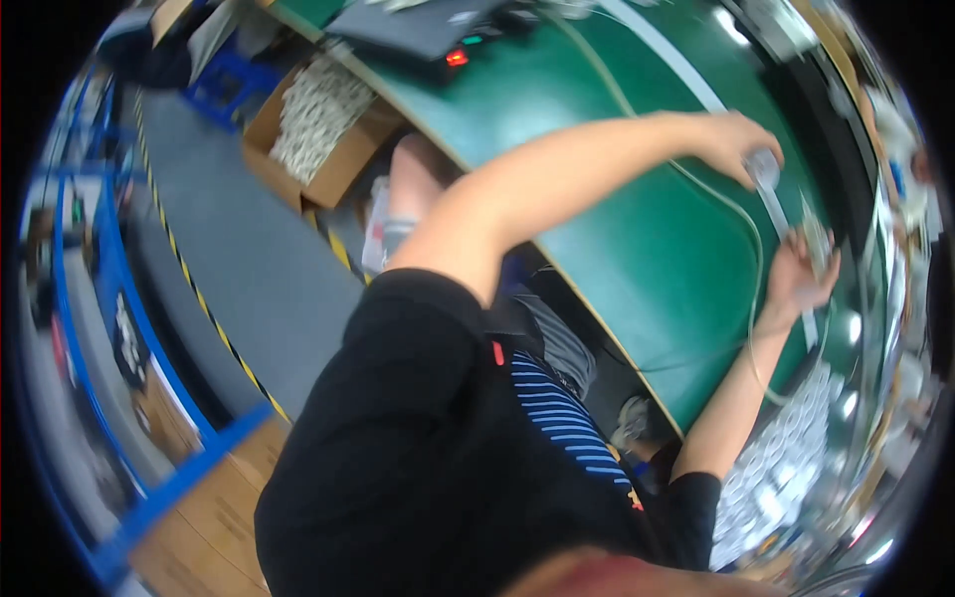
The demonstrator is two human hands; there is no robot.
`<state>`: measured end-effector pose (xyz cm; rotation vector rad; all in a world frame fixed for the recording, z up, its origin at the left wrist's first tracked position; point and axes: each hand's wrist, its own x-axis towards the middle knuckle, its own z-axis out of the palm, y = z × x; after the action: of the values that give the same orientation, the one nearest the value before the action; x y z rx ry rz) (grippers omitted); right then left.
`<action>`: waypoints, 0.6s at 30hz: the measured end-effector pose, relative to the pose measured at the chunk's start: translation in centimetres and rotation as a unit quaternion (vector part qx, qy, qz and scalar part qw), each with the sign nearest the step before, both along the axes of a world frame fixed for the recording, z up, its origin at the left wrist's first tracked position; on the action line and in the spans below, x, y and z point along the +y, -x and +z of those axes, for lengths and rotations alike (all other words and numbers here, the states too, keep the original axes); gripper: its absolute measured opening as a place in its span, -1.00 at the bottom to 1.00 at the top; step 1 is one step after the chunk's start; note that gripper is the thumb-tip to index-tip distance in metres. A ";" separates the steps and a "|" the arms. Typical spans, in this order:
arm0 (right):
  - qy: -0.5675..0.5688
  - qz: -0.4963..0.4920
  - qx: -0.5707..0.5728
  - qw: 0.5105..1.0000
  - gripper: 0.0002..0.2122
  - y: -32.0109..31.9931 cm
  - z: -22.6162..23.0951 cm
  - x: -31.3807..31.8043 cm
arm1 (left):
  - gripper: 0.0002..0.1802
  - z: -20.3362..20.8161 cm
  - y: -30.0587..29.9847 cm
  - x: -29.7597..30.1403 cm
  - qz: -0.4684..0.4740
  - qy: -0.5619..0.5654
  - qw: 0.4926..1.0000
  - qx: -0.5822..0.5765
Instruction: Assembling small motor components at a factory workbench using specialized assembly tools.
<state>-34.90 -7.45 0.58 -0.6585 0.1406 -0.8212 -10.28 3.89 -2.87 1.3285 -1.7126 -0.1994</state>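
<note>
My left hand reaches far across the green table and is closed on a small clear-white round piece. Just below it, my right hand holds a small grey-white part up off the table. The two hands are close together but apart, over a white strip lying on the mat. A thin pale cable curves over the table beneath my left forearm and past my right wrist.
A batch of several small white parts lies by my right elbow. A black device with a red light sits on the table's far end. On the floor stand a cardboard box of small pale pieces, a blue frame and yellow-black tape.
</note>
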 end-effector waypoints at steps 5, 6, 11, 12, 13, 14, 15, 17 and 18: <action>0.084 0.055 0.022 0.995 -0.69 -0.4 -0.8 -0.4 | -0.39 -0.3 -0.1 0.1 0.016 0.013 1.000 0.007; 0.099 0.051 0.032 0.993 -0.69 -0.3 -0.9 -0.7 | -0.40 -0.2 -0.1 0.3 0.016 0.005 1.000 0.010; 0.123 -0.006 0.085 0.989 -0.67 -0.8 -0.3 0.8 | -0.40 0.1 0.2 0.5 0.009 -0.010 1.000 -0.004; 0.126 -0.011 0.085 0.988 -0.67 -1.1 -0.1 0.8 | -0.40 0.2 0.2 0.5 0.015 -0.011 1.000 -0.014; 0.124 -0.009 0.081 0.989 -0.67 -1.1 0.2 0.8 | -0.40 0.4 0.2 0.2 0.007 -0.006 1.000 -0.013; 0.120 -0.009 0.078 0.990 -0.67 -1.1 0.3 0.7 | -0.40 0.5 0.0 0.1 0.008 -0.001 1.000 -0.019; 0.117 -0.014 0.078 0.990 -0.67 -0.9 0.5 1.1 | -0.40 0.6 0.2 -0.1 0.003 0.006 1.000 -0.022; 0.106 -0.064 0.101 0.987 -0.71 -1.4 1.0 2.0 | -0.40 0.7 -0.1 0.1 -0.010 0.033 0.999 -0.014; 0.095 -0.053 0.112 0.988 -0.73 -1.5 1.5 2.2 | -0.37 0.8 -0.1 0.2 -0.010 0.031 0.999 -0.024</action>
<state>-33.40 -5.20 2.06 -0.9304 0.3063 -0.8675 -10.23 4.09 -2.05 1.2804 -1.7591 -0.1264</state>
